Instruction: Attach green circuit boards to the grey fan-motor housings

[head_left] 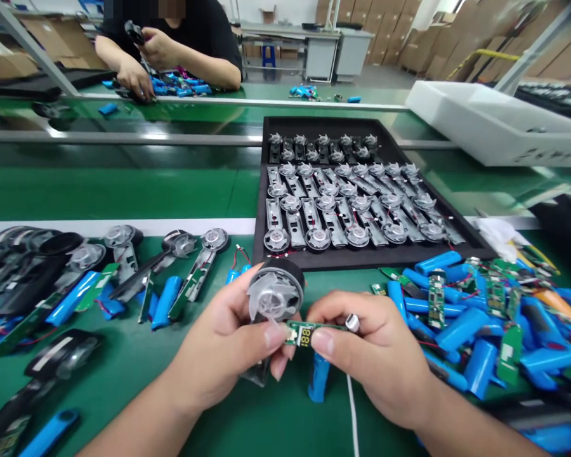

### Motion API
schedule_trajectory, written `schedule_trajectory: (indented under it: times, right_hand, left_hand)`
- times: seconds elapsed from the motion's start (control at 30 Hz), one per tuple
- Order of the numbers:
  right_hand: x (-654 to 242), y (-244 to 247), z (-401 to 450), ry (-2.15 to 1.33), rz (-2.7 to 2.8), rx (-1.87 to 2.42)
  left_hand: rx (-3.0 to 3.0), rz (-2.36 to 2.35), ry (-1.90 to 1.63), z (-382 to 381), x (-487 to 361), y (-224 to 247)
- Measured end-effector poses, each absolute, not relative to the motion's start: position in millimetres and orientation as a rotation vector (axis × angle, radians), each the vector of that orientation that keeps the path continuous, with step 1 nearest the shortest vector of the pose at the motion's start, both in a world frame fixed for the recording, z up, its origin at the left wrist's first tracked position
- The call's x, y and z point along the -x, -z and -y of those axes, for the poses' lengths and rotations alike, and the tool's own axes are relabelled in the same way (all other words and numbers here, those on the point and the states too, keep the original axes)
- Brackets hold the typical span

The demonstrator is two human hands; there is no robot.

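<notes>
Over the green bench my left hand (233,336) is closed round a small fan unit (275,295) with a black rim and a clear impeller. Its thumb also reaches the end of a green circuit board (292,332) with a lit yellow digit display. My right hand (366,349) pinches that board between thumb and fingers. At this hand's fingers there is a silvery-white plug end (353,323), and a white cable (353,412) runs down below. A blue cylindrical battery (318,379) hangs under the board; its joint to the board is hidden.
A black foam tray (219,256) of fan units lies ahead.
</notes>
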State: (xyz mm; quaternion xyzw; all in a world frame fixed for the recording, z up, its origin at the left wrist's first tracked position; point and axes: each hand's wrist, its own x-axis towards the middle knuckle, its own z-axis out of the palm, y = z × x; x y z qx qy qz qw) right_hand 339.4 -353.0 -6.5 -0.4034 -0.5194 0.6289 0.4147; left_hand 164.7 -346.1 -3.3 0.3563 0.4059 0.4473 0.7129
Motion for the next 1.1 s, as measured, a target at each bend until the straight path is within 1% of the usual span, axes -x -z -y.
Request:
schedule_trajectory:
  times: [0.2, 0.43, 0.87, 1.1]
  right_hand:
    - [-341.5, 7.6, 353.9, -1.699, 1.276, 0.993]
    - [-342.4, 9.3, 353.5, -1.724, 1.268, 0.97]
    - [-341.1, 10.9, 355.9, -1.705, 1.282, 1.035]
    - [-339.0, 12.0, 356.5, -1.681, 1.229, 0.964]
  left_hand:
    - [-0.819, -0.88, -0.976, 346.5, -166.0, 2.1]
    - [-0.918, -0.653, -0.887, 341.9, -152.5, 15.0]
    - [-0.942, -0.667, -0.99, 350.0, -152.9, 17.8]
    - [-0.973, -0.709, -1.074, 352.7, -157.5, 17.7]
